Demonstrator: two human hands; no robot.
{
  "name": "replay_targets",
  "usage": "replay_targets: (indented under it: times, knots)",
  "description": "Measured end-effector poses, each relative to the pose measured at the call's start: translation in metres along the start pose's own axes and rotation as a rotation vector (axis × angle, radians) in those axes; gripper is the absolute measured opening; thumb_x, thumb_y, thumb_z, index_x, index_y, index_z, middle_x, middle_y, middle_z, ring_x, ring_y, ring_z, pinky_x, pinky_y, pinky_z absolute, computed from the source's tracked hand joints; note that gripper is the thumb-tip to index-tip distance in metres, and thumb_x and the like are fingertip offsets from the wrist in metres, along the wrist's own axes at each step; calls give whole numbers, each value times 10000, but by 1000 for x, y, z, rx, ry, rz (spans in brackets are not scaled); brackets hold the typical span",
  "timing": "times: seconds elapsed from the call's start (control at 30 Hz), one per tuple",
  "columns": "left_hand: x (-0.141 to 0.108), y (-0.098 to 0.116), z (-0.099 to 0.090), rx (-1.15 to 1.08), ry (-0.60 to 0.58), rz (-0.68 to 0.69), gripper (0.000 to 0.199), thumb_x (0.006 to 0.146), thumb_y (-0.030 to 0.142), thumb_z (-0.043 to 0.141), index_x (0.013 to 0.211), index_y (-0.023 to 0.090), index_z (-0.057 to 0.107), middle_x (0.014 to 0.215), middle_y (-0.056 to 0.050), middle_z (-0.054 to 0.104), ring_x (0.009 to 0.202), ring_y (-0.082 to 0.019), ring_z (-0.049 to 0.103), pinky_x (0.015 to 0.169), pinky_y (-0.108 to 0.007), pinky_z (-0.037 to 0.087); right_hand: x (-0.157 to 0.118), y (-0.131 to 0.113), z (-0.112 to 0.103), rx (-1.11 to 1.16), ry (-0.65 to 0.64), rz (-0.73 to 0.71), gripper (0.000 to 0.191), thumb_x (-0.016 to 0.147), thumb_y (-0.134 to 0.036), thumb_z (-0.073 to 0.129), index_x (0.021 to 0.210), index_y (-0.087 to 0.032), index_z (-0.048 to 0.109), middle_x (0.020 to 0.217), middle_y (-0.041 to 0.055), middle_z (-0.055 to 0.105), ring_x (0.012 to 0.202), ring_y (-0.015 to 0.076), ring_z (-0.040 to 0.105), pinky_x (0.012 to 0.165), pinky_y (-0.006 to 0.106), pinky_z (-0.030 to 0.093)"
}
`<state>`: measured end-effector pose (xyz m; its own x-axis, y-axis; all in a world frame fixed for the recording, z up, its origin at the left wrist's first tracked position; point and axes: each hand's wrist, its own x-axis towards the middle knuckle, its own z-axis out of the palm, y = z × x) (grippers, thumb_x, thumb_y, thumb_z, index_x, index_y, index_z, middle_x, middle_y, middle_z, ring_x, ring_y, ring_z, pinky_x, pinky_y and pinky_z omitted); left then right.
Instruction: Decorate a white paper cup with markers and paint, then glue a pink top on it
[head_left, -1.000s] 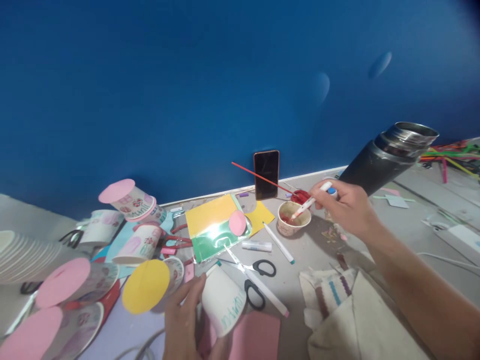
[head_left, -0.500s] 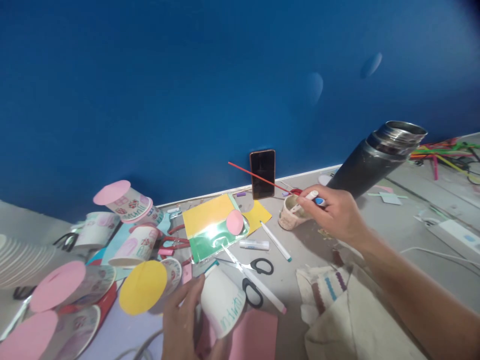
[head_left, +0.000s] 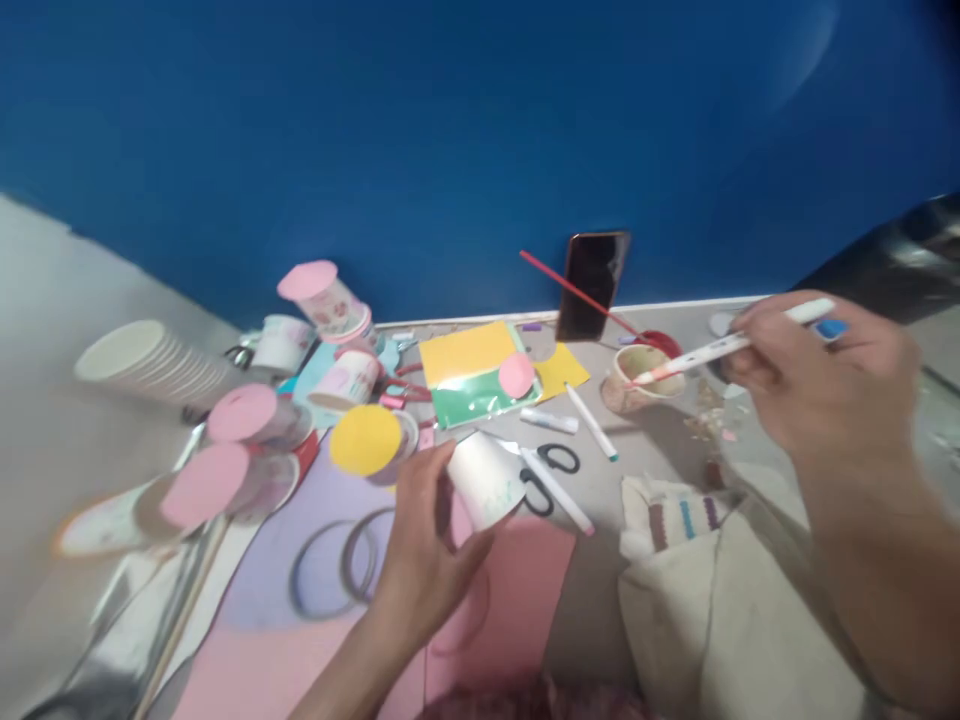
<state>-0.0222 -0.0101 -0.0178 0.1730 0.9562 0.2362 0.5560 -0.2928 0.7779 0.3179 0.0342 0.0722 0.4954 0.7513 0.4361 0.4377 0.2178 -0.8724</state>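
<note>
My left hand (head_left: 420, 530) grips a white paper cup (head_left: 486, 482), tipped over, with faint green lettering near its rim. My right hand (head_left: 825, 375) pinches a white marker (head_left: 716, 347) whose orange-red tip points left. That tip appears in front of or over the mouth of a small stained cup (head_left: 621, 392); whether they touch I cannot tell. A blue piece (head_left: 831, 328) shows by the right fingers, its kind unclear. Below the paper cup lies pink paper (head_left: 536, 570). Black-handled scissors (head_left: 559, 458) and a pink-ended white marker (head_left: 559, 495) lie just to its right.
Decorated cups with pink discs (head_left: 247, 412) and a stack of paper cups (head_left: 150, 355) stand left. A phone (head_left: 594, 285) leans on the blue wall. A dark flask (head_left: 885, 250) is far right, a beige cloth pouch (head_left: 690, 600) in front. Two grey rings (head_left: 300, 570) lie on purple paper.
My right hand has drawn back rightward from the stained cup with the marker, whose orange-red tip now shows. My left hand still holds the paper cup. The view has shifted.
</note>
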Motion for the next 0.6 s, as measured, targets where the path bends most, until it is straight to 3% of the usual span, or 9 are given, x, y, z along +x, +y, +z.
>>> replay_targets:
  times: [0.07, 0.13, 0.2, 0.37, 0.47, 0.6]
  knots:
    - [0, 4, 0, -60, -25, -27, 729, 853, 273, 839, 1491, 290, 486, 1448, -130, 565, 1322, -321, 615, 1081, -493, 552, -13, -5, 6, 221, -120, 84, 153, 841, -320, 836, 769, -195, 786, 511, -20, 569, 450, 115, 507, 430, 272, 344]
    - [0, 8, 0, -81, -39, 4, 800, 803, 229, 882, 1489, 321, 481, 1440, -115, 561, 1352, -327, 578, 1102, -505, 531, -29, -11, 11, 279, -272, 108, 164, 850, -366, 862, 812, -210, 829, 573, 3, 647, 487, 129, 582, 431, 262, 397]
    - [0, 11, -1, -66, -42, 24, 811, 787, 216, 898, 1478, 311, 486, 1419, -118, 566, 1354, -329, 553, 1118, -515, 515, -47, -16, 12, 222, -387, 35, 133, 911, -370, 819, 874, -244, 842, 639, 4, 707, 528, 133, 628, 460, 255, 465]
    - [0, 14, -2, -54, -67, 56, 777, 800, 247, 898, 1463, 270, 494, 1380, -143, 553, 1317, -331, 537, 1091, -514, 523, -79, -24, 11, 50, -486, -250, 73, 972, -272, 741, 977, -278, 813, 679, -39, 754, 502, 109, 628, 450, 234, 474]
    - [-1, 12, -1, -44, -51, 93, 787, 800, 273, 898, 1469, 272, 482, 1355, -140, 551, 1278, -332, 544, 1079, -523, 520, -86, -27, 15, 50, -545, -389, 114, 975, -205, 711, 1027, -279, 780, 726, -51, 768, 550, 114, 664, 523, 239, 528]
    - [-2, 8, -1, -39, -52, 112, 831, 784, 257, 890, 1492, 284, 456, 1365, -138, 538, 1268, -343, 544, 1075, -534, 512, -86, -31, 24, 75, -661, -463, 168, 989, -147, 654, 1044, -288, 728, 723, -69, 748, 556, 114, 654, 566, 234, 562]
